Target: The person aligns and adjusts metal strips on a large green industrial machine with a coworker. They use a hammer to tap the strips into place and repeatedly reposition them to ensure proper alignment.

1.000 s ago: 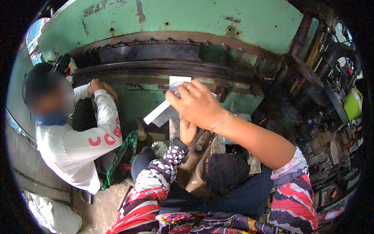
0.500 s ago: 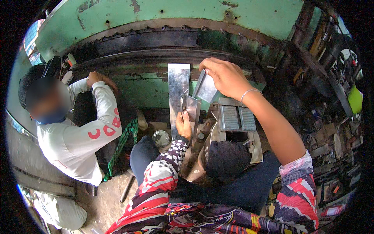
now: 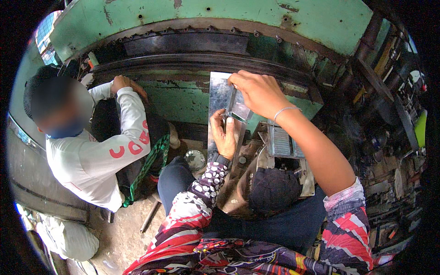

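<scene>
My right hand (image 3: 259,94) grips a shiny bent sheet-metal piece (image 3: 240,109) by its upper end, fingers wrapped over the edge. Just below it, my left hand (image 3: 224,137) has its thumb and forefinger raised on either side of a second metal piece's edge, close against the lower end of the first. Much of that second piece is hidden by my fingers and the upper piece. Behind both hands stands a long, flat, silvery metal strip (image 3: 218,94), upright in the picture.
A green machine (image 3: 220,13) with a dark bar spans the far side. To the left, a person in a white sleeve (image 3: 123,149) sits close by. Ridged metal blocks (image 3: 280,143) and a black cloth-like thing (image 3: 275,189) lie near my knees. Metal scraps (image 3: 394,183) crowd the right.
My right hand has brought its bent piece down and left onto the piece at my left hand. My left fingers have shifted up and spread around the edge. The view has turned slightly.
</scene>
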